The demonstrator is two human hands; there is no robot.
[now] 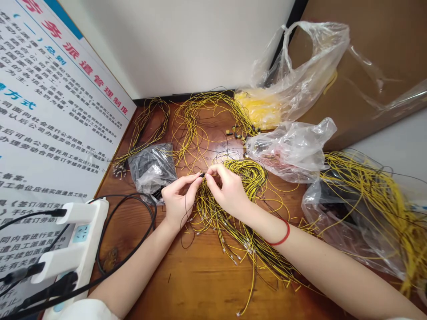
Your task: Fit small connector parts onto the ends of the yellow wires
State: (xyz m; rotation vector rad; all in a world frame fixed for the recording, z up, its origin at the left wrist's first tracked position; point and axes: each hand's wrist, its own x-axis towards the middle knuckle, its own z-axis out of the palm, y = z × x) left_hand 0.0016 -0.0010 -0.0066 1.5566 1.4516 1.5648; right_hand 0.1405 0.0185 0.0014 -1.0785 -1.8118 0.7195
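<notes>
Between left grip (pixel 176 202) and right grip (pixel 230 192) sits a black piece (pixel 202 175).

The near tabletop (pixel 160 280) offers passage, while yellow wires (pixel 248 171) and plastic bags (pixel 288 149) obstruct the right.

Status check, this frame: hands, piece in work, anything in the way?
Left hand and right hand pinching small black piece, partly finger-covered. Yellow-and-black wire bundle crowding close, beneath right hand.

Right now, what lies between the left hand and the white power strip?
In the head view, a loop of black cable lies on the wooden table between the left hand and the white power strip, wood grain showing inside it.
</notes>
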